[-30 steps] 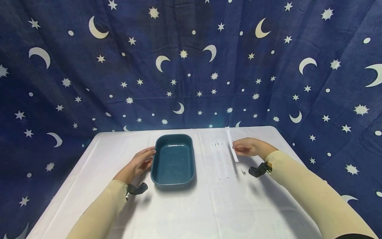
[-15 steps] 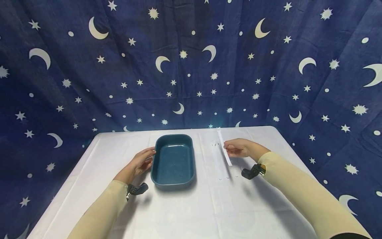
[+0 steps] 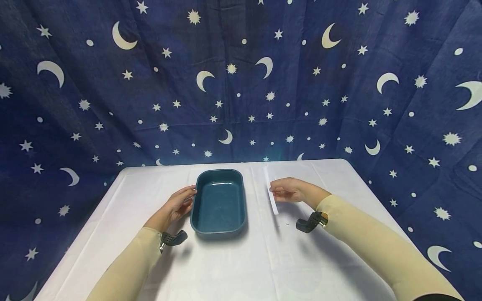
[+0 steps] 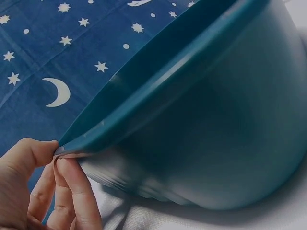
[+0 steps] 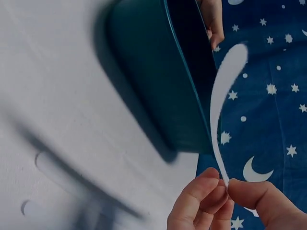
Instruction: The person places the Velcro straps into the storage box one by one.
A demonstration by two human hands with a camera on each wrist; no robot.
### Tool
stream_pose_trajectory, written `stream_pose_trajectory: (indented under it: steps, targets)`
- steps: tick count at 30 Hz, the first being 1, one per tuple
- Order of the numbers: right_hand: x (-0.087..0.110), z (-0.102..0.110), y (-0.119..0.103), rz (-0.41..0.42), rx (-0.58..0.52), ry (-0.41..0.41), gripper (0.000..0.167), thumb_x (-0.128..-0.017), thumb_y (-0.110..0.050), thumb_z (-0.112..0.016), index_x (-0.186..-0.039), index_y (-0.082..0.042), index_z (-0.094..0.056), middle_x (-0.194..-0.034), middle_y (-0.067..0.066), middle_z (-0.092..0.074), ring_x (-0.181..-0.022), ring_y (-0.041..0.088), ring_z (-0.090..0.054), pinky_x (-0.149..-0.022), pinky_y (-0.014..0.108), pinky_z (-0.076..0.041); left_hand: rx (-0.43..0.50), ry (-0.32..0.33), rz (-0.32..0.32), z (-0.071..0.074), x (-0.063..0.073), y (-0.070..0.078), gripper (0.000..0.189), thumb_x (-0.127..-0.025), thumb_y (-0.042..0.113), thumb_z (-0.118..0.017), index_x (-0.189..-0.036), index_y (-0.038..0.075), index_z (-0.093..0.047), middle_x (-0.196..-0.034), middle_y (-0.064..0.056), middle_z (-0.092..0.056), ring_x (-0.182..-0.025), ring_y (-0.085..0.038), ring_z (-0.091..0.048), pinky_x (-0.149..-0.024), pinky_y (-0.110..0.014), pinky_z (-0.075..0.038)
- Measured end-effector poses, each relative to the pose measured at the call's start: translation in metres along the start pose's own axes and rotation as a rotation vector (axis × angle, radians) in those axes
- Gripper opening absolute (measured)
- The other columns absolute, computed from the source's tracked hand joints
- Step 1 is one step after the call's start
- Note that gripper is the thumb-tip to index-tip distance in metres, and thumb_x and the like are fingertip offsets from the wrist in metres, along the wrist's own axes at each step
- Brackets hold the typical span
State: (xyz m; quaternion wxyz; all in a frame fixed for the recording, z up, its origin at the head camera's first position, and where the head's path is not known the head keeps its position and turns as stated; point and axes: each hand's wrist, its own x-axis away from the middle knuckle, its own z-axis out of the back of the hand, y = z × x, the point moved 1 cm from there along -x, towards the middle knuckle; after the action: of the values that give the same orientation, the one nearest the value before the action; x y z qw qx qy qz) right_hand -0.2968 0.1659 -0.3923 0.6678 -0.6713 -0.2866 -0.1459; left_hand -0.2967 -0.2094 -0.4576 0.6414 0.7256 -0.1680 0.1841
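Left hand (image 3: 178, 204) in a pinch on a teal tub (image 4: 206, 134), right hand (image 3: 288, 190) likewise on a white utensil (image 5: 215, 115).

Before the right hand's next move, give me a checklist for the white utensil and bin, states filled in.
1. White utensil pinched in right hand: ok.
2. Left hand pinching the rim of the bin: ok.
3. Bin upright on the table, opening up: ok.
4. White utensil over the bin: not ok, it is to the right of it.
5. Utensil type: cannot tell.
6. Count of other utensils on the table: cannot tell, mostly hidden.
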Motion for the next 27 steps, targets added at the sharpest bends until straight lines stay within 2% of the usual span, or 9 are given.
stream_pose_trajectory:
  steps: [12, 27]
  targets:
    - [0.004, -0.020, -0.002, 0.030, 0.015, -0.091, 0.025, -0.085, 0.008, -0.057, -0.107, -0.002, -0.050, -0.088, 0.005, -0.056, -0.074, 0.010, -0.058, -0.064, 0.016, -0.057, -0.024, 0.002, 0.012, 0.001, -0.001, -0.001, 0.055, -0.094, 0.025, -0.062, -0.146, 0.019, -0.045, -0.129, -0.008, -0.048, -0.071, -0.002, -0.061, -0.056, -0.012, -0.056]
    - [-0.002, -0.050, -0.004, 0.033, 0.022, -0.087, 0.032, -0.084, 0.010, -0.056, -0.115, 0.005, -0.054, -0.094, 0.009, -0.059, -0.081, 0.013, -0.061, -0.068, 0.018, -0.059, -0.015, -0.009, 0.006, 0.001, 0.000, -0.001, 0.058, -0.095, 0.024, -0.063, -0.148, 0.018, -0.043, -0.130, -0.009, -0.048, -0.073, -0.002, -0.059, -0.057, -0.012, -0.056]
